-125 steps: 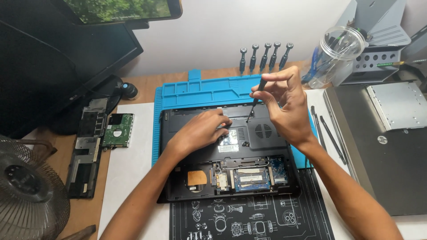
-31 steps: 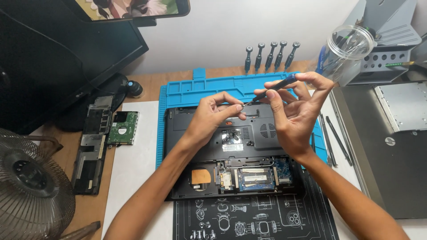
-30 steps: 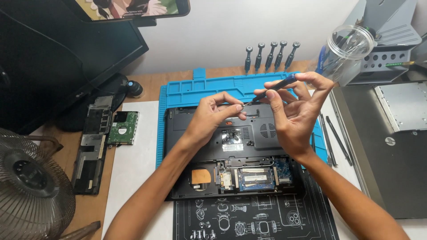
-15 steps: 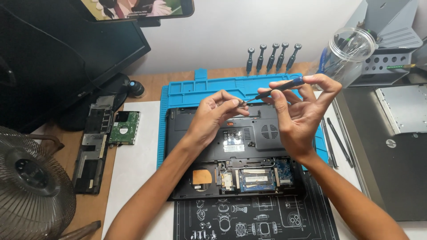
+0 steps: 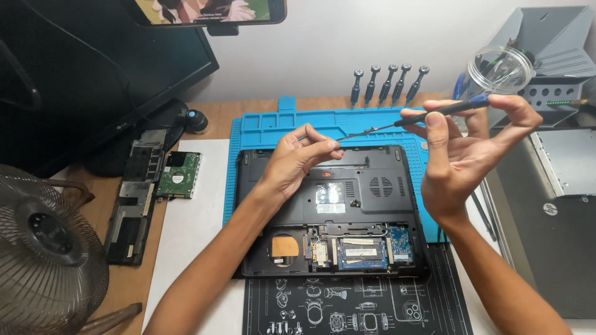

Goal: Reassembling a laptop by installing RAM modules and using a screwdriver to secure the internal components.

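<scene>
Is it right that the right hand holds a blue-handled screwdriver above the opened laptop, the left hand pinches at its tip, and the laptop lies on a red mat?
Not quite: the head view shows the mat is blue, not red. The rest holds: the right hand holds the blue-handled screwdriver above the opened laptop, and the left hand pinches at its tip.

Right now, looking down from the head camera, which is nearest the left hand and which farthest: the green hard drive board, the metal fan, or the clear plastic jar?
From the left hand:
1. Green hard drive board, on its left, by the white mat's edge.
2. Clear plastic jar, far right, beyond the right hand.
3. Metal fan, bottom-left corner.
</scene>
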